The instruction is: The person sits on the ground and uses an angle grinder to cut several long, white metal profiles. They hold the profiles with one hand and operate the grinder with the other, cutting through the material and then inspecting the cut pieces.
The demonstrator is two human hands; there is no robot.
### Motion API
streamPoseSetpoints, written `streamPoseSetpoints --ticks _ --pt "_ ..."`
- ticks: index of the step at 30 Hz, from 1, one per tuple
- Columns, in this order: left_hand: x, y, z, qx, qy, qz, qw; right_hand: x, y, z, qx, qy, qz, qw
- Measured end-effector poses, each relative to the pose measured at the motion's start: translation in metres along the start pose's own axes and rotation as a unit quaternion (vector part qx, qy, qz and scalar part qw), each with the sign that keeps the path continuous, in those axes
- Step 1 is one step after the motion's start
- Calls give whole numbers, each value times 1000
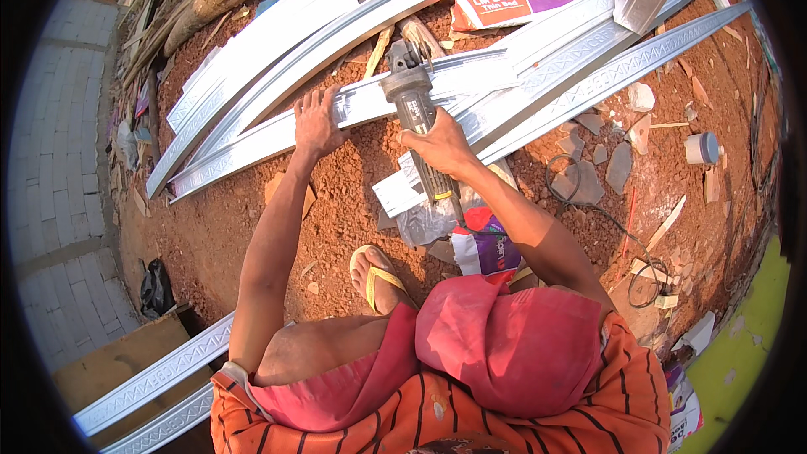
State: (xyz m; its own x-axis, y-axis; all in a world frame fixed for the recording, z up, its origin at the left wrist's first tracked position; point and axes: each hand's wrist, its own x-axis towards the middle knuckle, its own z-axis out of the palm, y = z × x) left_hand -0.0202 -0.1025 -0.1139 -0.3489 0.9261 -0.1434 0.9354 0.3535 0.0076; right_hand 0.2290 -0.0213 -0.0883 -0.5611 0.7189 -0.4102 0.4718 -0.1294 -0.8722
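My right hand (435, 141) grips the dark body of an angle grinder (408, 92), whose head and disc lie over a long silver metal channel (471, 76). My left hand (317, 122) holds that channel to the left of the grinder, fingers curled over its upper edge. More silver channels (277, 42) lie behind and beside it, some overlapping. An upright bent metal piece (639, 0) rises at the top right. The grinder's cord runs down from its rear. My yellow-sandalled foot (377, 277) is below, between my arms.
Wooden logs (202, 17) are piled at upper left beside grey pavers (59, 118). Printed sacks (513, 2) lie behind the channels and below the grinder. Broken tiles (580, 178), a loose cable (626, 231) and a small cylinder (701, 149) lie at right. More channels (151, 374) are at lower left.
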Motion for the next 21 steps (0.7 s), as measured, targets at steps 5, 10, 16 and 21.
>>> streamPoseSetpoints --ticks 5,10,16,21 --pt "1 -2 2 -2 -3 1 1000 2 2 0 6 -2 -3 1000" --pt "0 -1 -5 -3 -2 14 1000 1 -1 -1 0 -2 1 1000" --pt "3 -8 -1 -10 9 31 999 0 -5 0 0 3 3 1000" --pt "3 -6 -2 -10 -21 19 1000 -2 -11 -4 -1 2 3 1000"
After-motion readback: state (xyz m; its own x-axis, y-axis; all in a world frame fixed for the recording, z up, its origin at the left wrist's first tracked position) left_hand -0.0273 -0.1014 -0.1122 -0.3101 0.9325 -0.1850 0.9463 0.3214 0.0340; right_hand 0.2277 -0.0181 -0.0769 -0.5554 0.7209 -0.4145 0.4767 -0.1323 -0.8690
